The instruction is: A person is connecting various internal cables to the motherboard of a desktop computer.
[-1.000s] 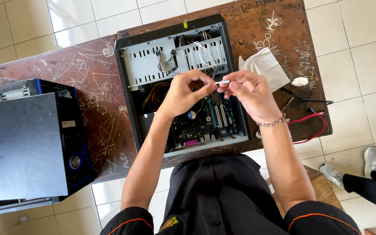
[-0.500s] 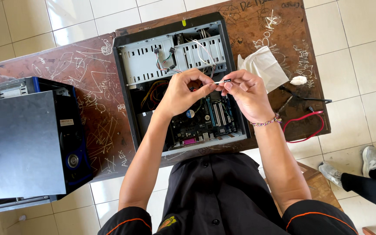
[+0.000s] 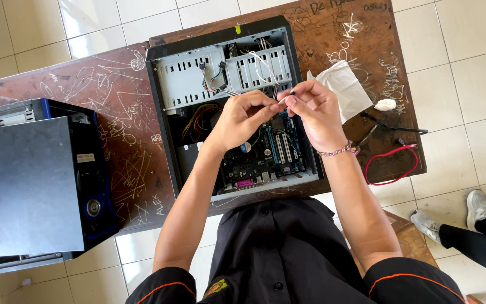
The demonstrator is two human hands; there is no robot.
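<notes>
Scribbled brown desk (image 3: 113, 129) carries the open case (image 3: 158, 112) at its far edge, and above it my left hand (image 3: 243, 115) and right hand (image 3: 313, 112) pinch a thin, light, bendy wire (image 3: 281, 99), best gripped near its plug.

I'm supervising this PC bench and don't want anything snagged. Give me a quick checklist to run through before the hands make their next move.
1. Open computer case lies flat on the wooden table: ok.
2. Left hand and right hand both pinch the small white piece: ok.
3. Which end of the piece faces the motherboard: cannot tell.
4. Loose wires hang clear of the hands: not ok, they trail close by the left hand.
5. Red cable and white tissue lie outside the case: ok.
</notes>
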